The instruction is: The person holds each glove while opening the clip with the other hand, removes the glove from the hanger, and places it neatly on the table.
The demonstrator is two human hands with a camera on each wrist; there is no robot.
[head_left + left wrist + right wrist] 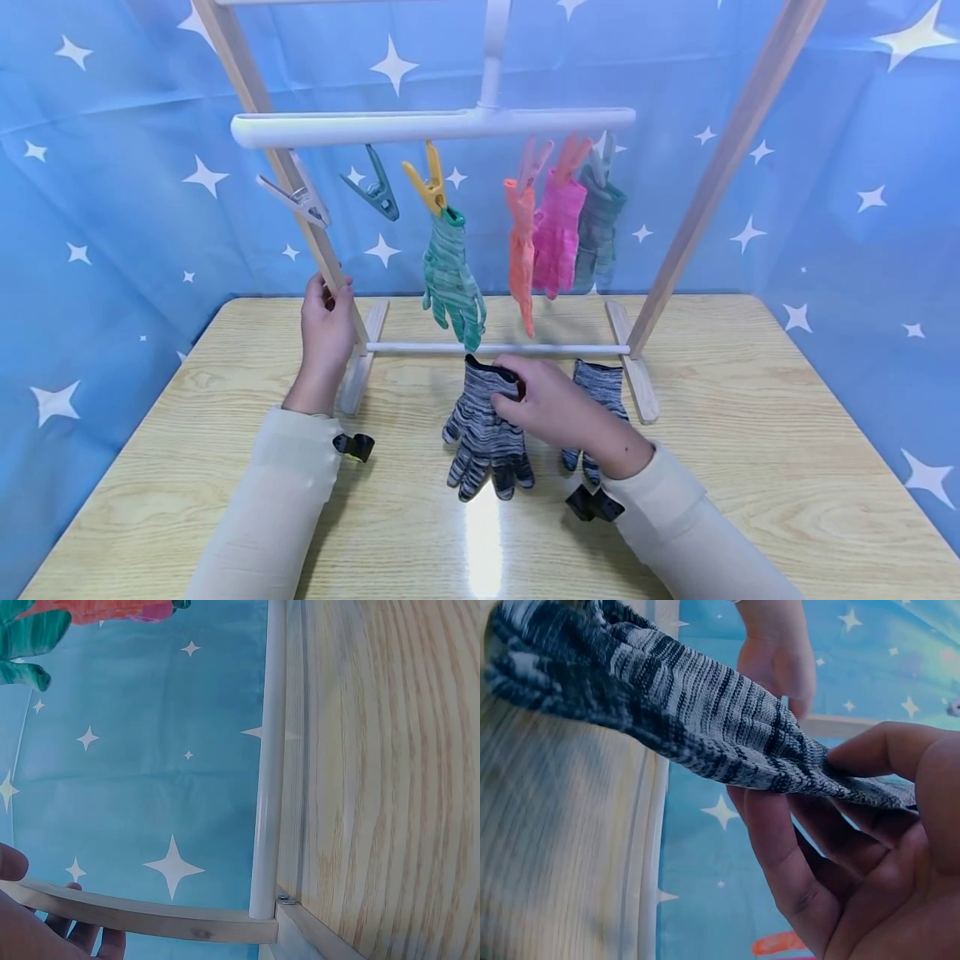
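The knitted glove (pixel 486 437), streaked black and grey, is over the table (pixel 750 467), its cuff pinched in my right hand (pixel 546 402). A matching glove (pixel 600 387) lies beside it, partly hidden by my forearm. A green glove (pixel 452 271) hangs just beyond the cuff; my left hand (pixel 330 323) grips the wooden post (pixel 322 250).
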